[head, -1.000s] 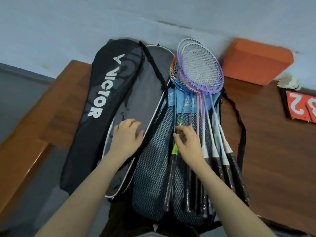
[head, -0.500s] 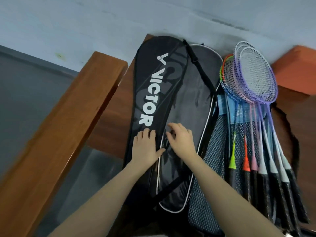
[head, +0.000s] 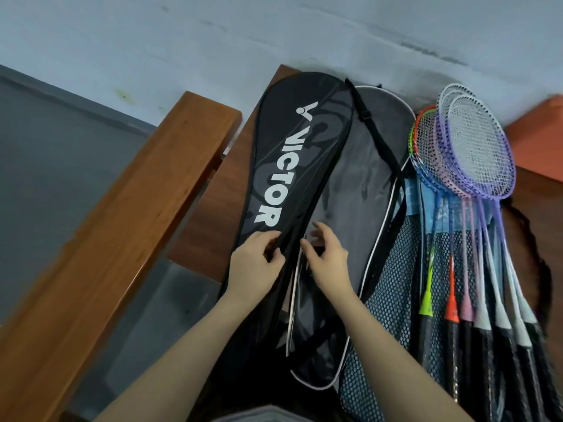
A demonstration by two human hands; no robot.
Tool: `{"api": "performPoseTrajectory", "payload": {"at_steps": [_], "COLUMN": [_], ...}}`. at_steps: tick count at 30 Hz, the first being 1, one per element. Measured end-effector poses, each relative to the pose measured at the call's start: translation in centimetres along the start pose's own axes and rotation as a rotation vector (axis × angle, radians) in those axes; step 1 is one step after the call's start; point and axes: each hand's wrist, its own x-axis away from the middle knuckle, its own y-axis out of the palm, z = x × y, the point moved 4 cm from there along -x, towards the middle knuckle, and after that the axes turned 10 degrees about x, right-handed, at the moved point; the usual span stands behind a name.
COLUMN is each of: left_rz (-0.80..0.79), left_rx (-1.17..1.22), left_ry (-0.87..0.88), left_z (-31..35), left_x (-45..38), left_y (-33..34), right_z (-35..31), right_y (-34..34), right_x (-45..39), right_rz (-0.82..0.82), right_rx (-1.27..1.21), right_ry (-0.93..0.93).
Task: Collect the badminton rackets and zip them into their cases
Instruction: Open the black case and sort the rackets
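The rackets [head: 469,226] are gathered in one fanned bundle on the right, heads far and grips near, lying on top of a mesh-sided case [head: 393,287] that is spread flat. None of them looks to be inside a case yet, so collecting seems done and packing and zipping are still ahead.

Left of the bundle, on the wooden table [head: 201,226], lies the black Victor case [head: 289,166], its grey side beside it; the flap looks unzipped along the near edge. The left hand [head: 259,269] pinches that black edge, fingers curled round it. The right hand [head: 326,260] is just beside it with fingers bent at the seam, apparently feeling for the opening or zip pull; whether it actually grips anything I cannot tell.
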Motion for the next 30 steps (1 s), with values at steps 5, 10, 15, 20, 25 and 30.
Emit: {"api": "performPoseTrajectory", "payload": {"at_steps": [5,10,15,20,25,30], "left_rz": [0.053,0.063,-0.028,0.017,-0.006,-0.102], "left_rx": [0.181,0.144,-0.131,0.000,0.087,0.084], "left_ry": [0.034,0.154,0.209,0.180,0.255,0.310], "left_z": [2.0,2.3,1.7,2.7,4.5,5.9], "left_x": [1.2,1.6,1.3,-0.5,-4.0,-6.3], "left_y": [-3.1,-4.2,-3.6,-2.9,-1.4,-0.2], "right_z": [-2.0,-4.5,-7.8,-7.8,-6.9,-6.2], "right_y": [0.2,-0.4,-2.7,-5.5,-6.3,-7.5], "right_x": [-0.2,-0.5,-0.2,-0.2,0.5,1.1], "right_rz": [-0.024,0.047,0.102,0.140,0.171,0.242], "right_rx": [-0.305,-0.359,-0.232,-0.199,-0.099,-0.030], "right_ry": [0.082,0.014,-0.192,-0.245,-0.267,-0.266]}}
